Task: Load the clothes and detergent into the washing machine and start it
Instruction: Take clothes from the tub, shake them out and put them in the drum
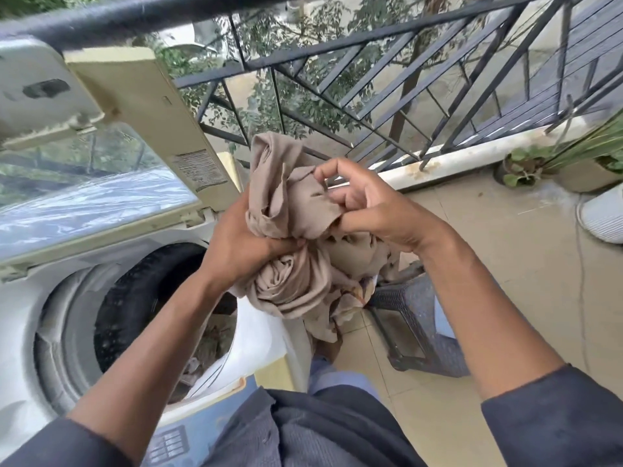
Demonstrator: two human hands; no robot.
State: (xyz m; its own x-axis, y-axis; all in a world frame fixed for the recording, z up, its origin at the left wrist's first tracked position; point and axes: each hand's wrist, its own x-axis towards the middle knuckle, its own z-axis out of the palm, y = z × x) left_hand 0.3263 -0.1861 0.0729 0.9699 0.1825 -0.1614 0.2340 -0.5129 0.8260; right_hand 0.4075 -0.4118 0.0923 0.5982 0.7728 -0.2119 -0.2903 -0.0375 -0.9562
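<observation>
A: From the head view: left hand point(236, 246) clenched tight around the beige cloth point(296, 230), fingers closed on the middle of the bundle.

B: And the right hand point(367, 210)?

A: Fingers point(325, 170) half curled, pinching the cloth's upper fold. Bundle held in the air, just right of the washing machine point(43, 318). Lid point(101, 183) raised, drum point(141, 298) open, more clothes point(212, 345) already inside. Dark basket point(421, 328) below on the tiled floor point(505, 251).

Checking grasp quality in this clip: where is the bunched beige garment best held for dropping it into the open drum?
Probably at its twisted middle, where the left hand already clamps the beige garment from the drum side. The folds gather tightly there, so one fist controls most of the bundle. The right hand only pinches the upper flap from the right; loose ends hang below.
</observation>
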